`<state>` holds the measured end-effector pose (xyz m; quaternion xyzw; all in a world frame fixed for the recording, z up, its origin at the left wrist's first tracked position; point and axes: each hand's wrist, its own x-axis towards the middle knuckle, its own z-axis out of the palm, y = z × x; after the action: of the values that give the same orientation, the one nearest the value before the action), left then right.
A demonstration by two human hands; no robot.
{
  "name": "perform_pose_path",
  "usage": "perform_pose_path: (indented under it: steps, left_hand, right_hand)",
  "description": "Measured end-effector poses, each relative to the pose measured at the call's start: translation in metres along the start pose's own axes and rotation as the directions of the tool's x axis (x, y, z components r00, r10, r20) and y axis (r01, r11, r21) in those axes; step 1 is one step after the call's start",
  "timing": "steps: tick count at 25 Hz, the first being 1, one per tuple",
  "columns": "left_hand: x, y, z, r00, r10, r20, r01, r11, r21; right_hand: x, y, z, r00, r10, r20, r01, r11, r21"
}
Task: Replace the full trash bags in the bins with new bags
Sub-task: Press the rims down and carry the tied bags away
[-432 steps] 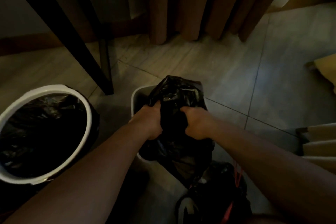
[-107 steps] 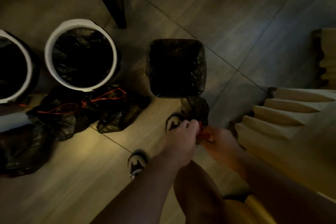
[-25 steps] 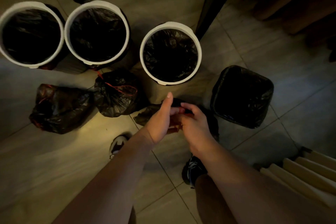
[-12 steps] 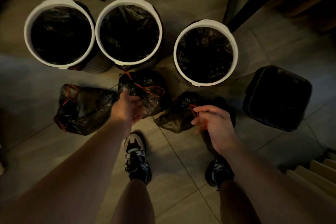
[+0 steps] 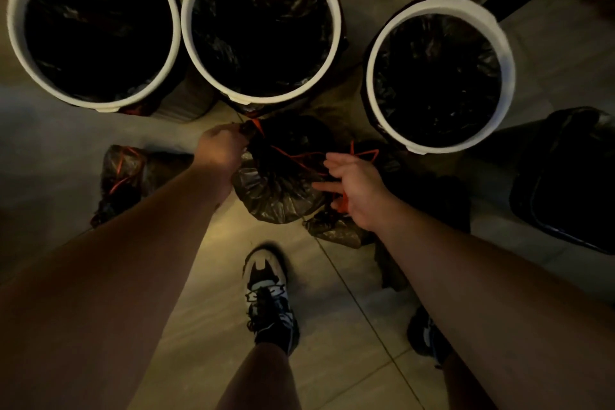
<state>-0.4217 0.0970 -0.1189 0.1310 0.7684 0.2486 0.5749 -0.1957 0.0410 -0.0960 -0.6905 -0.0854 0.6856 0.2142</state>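
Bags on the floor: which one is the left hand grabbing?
The middle bag: the left hand grips its bunched top. The far-left bag lies untouched.

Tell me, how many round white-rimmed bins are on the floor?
3. The left bin at top left, the centre bin beside it, the right bin further right. The dark square bin, far right, is excluded. None looks hidden.

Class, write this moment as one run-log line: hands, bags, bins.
left hand grips tied black plastic trash bag at neck | right hand over red drawstring, grip unclear | three round white-rimmed bins lined
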Motion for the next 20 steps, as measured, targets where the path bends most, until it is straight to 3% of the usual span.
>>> perform_pose_path:
  steps: [4, 7, 10, 14, 17, 20]
  left_hand:
    - [0.027, 0.001, 0.009, 0.998, 0.046, 0.037, -0.049, 0.995, 0.091]
    - [0.037, 0.0, 0.018, 0.995, 0.055, 0.083, -0.062, 0.995, 0.082]
    - [0.041, -0.005, 0.024, 0.997, 0.05, 0.053, -0.056, 0.991, 0.122]
    - [0.039, -0.015, 0.024, 1.0, 0.01, 0.014, -0.011, 0.997, 0.078]
    - [0.028, -0.02, 0.02, 1.0, 0.003, -0.03, -0.002, 0.999, 0.042]
    - [0.015, -0.026, 0.015, 0.995, 0.065, -0.073, -0.049, 0.977, 0.207]
  right_hand:
    - [0.039, -0.006, 0.012, 1.0, -0.015, 0.01, 0.015, 1.0, 0.001]
    - [0.051, -0.005, 0.018, 0.996, -0.09, 0.023, 0.093, 0.968, -0.232]
    - [0.057, 0.009, 0.025, 0.982, -0.186, 0.026, 0.176, 0.861, -0.476]
    - [0.057, 0.021, 0.029, 0.969, -0.248, -0.004, 0.166, 0.659, -0.734]
    - [0.04, 0.021, 0.02, 0.97, -0.242, -0.012, 0.182, 0.764, -0.619]
    - [0.015, 0.023, 0.005, 0.982, -0.179, -0.058, 0.126, 0.856, -0.501]
